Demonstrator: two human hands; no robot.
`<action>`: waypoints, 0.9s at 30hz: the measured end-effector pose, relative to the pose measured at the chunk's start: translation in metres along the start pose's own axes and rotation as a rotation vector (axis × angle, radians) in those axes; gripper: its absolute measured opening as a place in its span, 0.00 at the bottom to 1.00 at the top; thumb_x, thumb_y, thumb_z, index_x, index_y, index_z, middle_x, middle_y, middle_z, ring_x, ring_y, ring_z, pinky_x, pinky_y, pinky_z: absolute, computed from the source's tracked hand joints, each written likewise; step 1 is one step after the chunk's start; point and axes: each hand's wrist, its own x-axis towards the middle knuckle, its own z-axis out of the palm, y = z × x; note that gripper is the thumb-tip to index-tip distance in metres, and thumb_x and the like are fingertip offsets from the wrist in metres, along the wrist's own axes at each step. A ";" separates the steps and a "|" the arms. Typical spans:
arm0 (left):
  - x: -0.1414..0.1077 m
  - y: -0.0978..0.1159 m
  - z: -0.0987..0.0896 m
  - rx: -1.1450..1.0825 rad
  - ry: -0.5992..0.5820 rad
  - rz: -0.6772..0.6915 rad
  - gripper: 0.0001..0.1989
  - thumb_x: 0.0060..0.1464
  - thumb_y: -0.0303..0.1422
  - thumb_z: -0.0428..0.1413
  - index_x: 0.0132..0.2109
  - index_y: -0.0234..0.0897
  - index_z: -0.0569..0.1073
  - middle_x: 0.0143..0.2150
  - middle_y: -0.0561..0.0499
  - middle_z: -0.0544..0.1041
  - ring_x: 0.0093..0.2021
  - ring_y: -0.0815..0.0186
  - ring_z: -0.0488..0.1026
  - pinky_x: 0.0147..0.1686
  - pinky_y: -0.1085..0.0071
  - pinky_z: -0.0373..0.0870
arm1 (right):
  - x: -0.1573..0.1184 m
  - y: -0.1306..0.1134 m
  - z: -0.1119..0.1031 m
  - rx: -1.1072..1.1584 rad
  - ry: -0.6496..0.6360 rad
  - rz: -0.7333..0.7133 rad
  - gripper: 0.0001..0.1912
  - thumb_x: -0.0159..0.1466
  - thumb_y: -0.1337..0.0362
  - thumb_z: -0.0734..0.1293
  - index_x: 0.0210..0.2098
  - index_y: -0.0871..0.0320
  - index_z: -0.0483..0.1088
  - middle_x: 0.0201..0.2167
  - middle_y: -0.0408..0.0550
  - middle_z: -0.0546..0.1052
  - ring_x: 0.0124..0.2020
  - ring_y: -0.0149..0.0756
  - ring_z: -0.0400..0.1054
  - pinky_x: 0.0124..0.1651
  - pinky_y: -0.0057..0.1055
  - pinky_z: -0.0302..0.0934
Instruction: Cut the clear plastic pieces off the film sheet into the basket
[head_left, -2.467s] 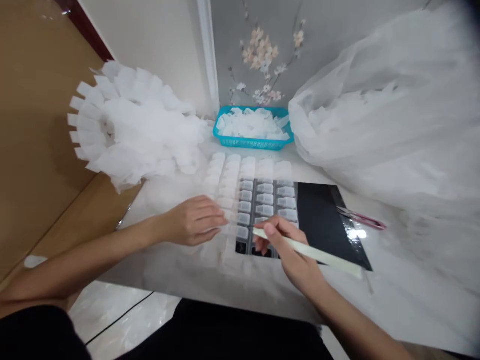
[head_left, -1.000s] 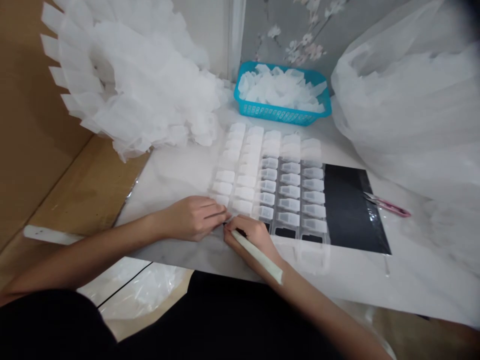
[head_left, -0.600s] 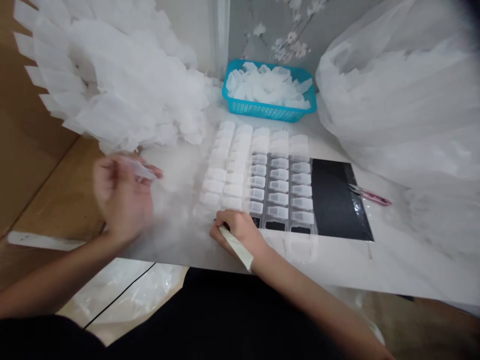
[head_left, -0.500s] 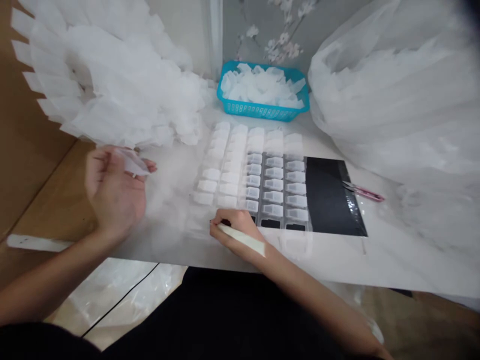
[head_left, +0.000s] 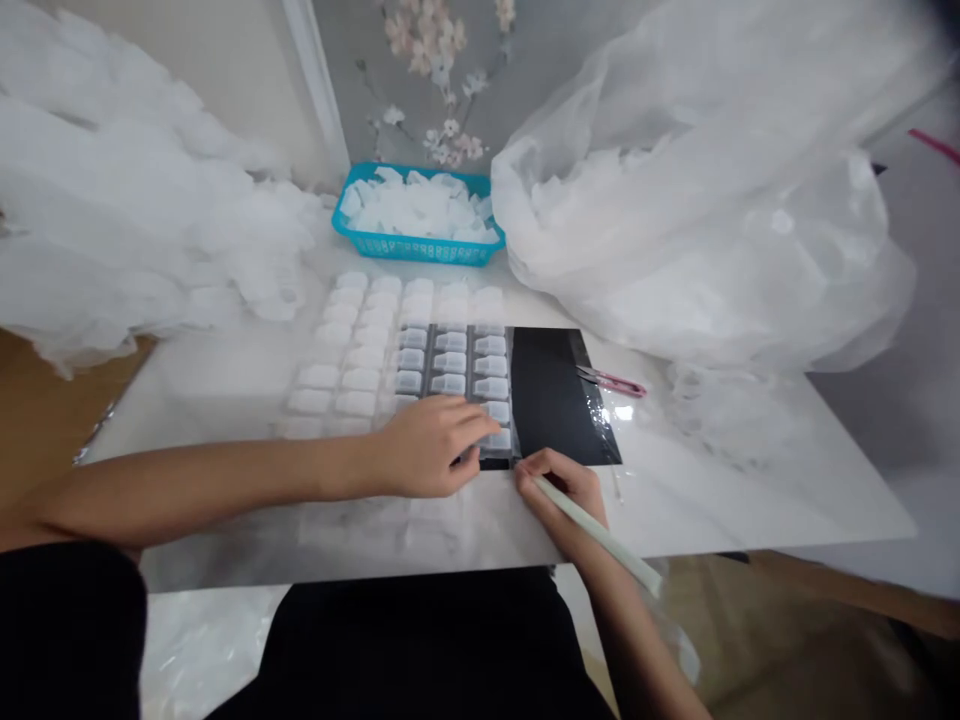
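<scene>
Rows of small white translucent pieces [head_left: 450, 362] lie in columns on the table, the right-hand columns partly over a black sheet [head_left: 551, 395]. My left hand [head_left: 435, 445] reaches across the lower right of these columns, palm down; its thumb and index finger are apart at the last column. Just to its right, near the sheet's lower edge, my right hand [head_left: 559, 490] is closed around a pale green stick-like tool [head_left: 600, 535]. The tool's tip is hidden by the fingers. My left forearm covers the lower ends of the left columns.
A blue basket [head_left: 420, 250] of white pieces stands at the back. A large pile of white pieces [head_left: 135, 200] is at the left, and a clear plastic bag [head_left: 675, 250] of white material at the right. Pink-handled snips [head_left: 615, 382] lie at the sheet's right edge.
My left hand has moved right from beside the pile to the columns, and the white piece it held no longer shows. My right hand has moved right with the tool. The view has shifted right.
</scene>
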 end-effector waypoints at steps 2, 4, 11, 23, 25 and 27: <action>0.011 0.003 0.011 0.167 -0.037 0.072 0.12 0.60 0.30 0.49 0.49 0.34 0.70 0.45 0.44 0.76 0.41 0.60 0.72 0.41 0.63 0.70 | 0.002 0.002 0.002 0.002 -0.022 -0.032 0.10 0.62 0.64 0.67 0.25 0.58 0.68 0.25 0.44 0.74 0.26 0.32 0.66 0.31 0.27 0.60; 0.016 0.004 0.019 0.286 -0.066 0.095 0.12 0.61 0.30 0.49 0.49 0.33 0.70 0.45 0.43 0.76 0.40 0.60 0.72 0.39 0.63 0.70 | 0.006 0.003 0.002 -0.005 -0.031 -0.044 0.10 0.62 0.64 0.66 0.25 0.58 0.68 0.24 0.43 0.73 0.25 0.31 0.64 0.30 0.26 0.59; 0.019 0.004 0.027 0.438 -0.080 0.153 0.12 0.60 0.30 0.51 0.50 0.32 0.71 0.42 0.43 0.76 0.38 0.60 0.71 0.34 0.65 0.68 | 0.012 0.007 0.002 -0.035 -0.036 -0.007 0.09 0.62 0.65 0.66 0.24 0.58 0.68 0.23 0.42 0.70 0.24 0.30 0.62 0.28 0.24 0.56; 0.013 -0.006 0.030 -0.499 0.350 -0.291 0.07 0.67 0.32 0.48 0.44 0.38 0.70 0.40 0.49 0.74 0.38 0.69 0.72 0.36 0.72 0.71 | 0.029 -0.024 -0.003 -0.162 -0.154 0.117 0.13 0.56 0.69 0.64 0.18 0.57 0.56 0.17 0.36 0.58 0.21 0.27 0.50 0.25 0.26 0.46; 0.012 -0.008 0.028 -0.765 0.595 -0.413 0.06 0.67 0.35 0.49 0.44 0.39 0.68 0.38 0.52 0.72 0.32 0.72 0.70 0.29 0.74 0.70 | 0.030 -0.024 -0.003 -0.175 -0.152 0.135 0.14 0.56 0.69 0.64 0.18 0.57 0.55 0.17 0.36 0.57 0.21 0.27 0.49 0.25 0.26 0.46; 0.013 -0.007 0.020 -0.932 0.836 -0.379 0.05 0.67 0.36 0.48 0.44 0.42 0.66 0.38 0.54 0.69 0.29 0.73 0.68 0.24 0.76 0.68 | 0.029 -0.022 -0.003 -0.175 -0.142 0.141 0.14 0.56 0.68 0.64 0.19 0.57 0.55 0.18 0.36 0.58 0.22 0.27 0.49 0.25 0.26 0.46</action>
